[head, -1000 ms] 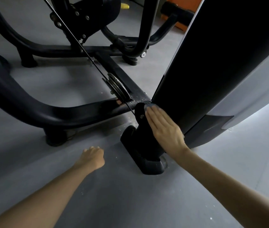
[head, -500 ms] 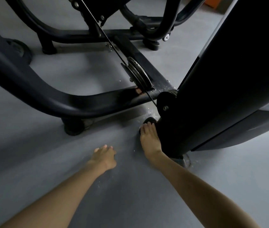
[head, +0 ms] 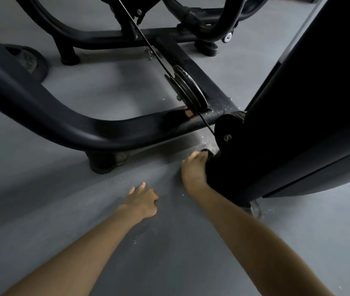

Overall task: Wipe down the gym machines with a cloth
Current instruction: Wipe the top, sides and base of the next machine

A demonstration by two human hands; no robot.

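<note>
Two bare forearms reach forward over the grey floor [head: 169,263].

The left hand [head: 143,200] is low over the floor, near the middle. Its fingers are loosely bent, one points forward, and it holds nothing.

The right hand [head: 194,173] is just beyond it and to the right, pressed sideways against the black base [head: 223,182] of the machine column [head: 298,124]. Its fingers curl at a dark rounded shape [head: 207,154] low on the base. Whether that shape is the cloth or part of the base cannot be told, so the grip cannot be confirmed. No cloth is plainly distinguishable.

Above the hand, a round black cover [head: 227,129] carries one bolt. Pale specks lie on the floor beside the base.

A thick curved black tube [head: 62,116] runs from the left to the column and stands on a rubber foot [head: 103,163]. Behind it a pulley [head: 188,90] sits on a flat crossbar [head: 201,67], with a thin cable [head: 148,43] running through it and down toward the cover.

Furthest off are more black frame tubes [head: 110,37] on feet and, at the left, a dark disc [head: 28,60] on the floor.
</note>
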